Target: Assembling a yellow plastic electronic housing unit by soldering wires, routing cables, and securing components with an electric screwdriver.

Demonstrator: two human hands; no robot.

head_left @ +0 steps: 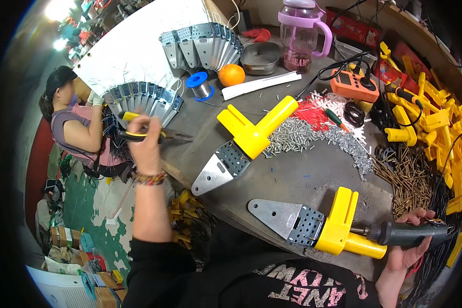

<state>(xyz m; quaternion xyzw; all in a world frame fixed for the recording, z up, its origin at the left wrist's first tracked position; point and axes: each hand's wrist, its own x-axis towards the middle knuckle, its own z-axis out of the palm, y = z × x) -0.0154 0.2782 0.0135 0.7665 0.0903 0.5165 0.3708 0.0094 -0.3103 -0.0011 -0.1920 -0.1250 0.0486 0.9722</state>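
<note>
My left hand (147,149) is closed around long-nose pliers (176,136) with yellow and black handles, raised over the bench's left edge. At the lower right, my right hand (398,256) grips a dark electric screwdriver (403,233). Its bit points left into a yellow plastic handle housing (333,231), which lies near the front edge and is joined to a perforated block and a tapered metal plate (276,213). A second yellow housing (254,136) with the same kind of metal plate (210,177) rests farther back, touched by neither hand.
Piles of silver screws (292,136), brass-coloured screws (408,179) and yellow housings (436,120) cover the right side. Metal plate assemblies (203,46), a solder spool (200,86), an orange (231,75) and a jug (297,36) stand behind. Another person (74,118) sits at left.
</note>
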